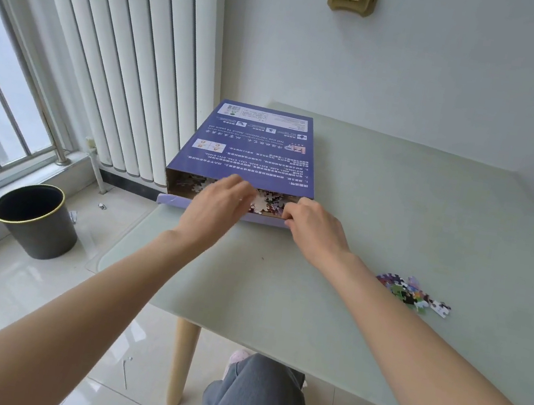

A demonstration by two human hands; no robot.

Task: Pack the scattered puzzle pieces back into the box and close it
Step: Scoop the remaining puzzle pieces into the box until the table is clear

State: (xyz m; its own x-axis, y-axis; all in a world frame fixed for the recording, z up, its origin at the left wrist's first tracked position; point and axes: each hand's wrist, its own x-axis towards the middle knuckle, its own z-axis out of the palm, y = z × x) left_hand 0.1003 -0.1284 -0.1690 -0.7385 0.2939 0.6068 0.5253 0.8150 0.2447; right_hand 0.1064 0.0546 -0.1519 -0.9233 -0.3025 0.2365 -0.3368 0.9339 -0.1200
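**Puzzle box open at near end, both hands at its mouth**

The puzzle box (249, 146), purple and printed with white text, is seen lying flat at the near left part of the pale green table (393, 228), its far end toward the wall. The near end is open, and its flap (175, 201) is folded down onto the tabletop. Loose puzzle pieces (267, 202) are visible inside the opening, heaped close to the mouth.

The left hand (214, 208) is held at the opening with fingers loosely bent, the fingertips at the pieces inside; whether any piece is pinched cannot be told. The right hand (314, 225) is placed at the right corner of the opening, fingers curled at the box edge; a firm grip on the edge cannot be confirmed.

A small pile of pieces (413, 293) is noted on the table to the right, well apart from the box and just beside the right forearm.

A black bin (36, 220) with a gold rim is observed on the tiled floor to the left, below a white radiator (115, 51).
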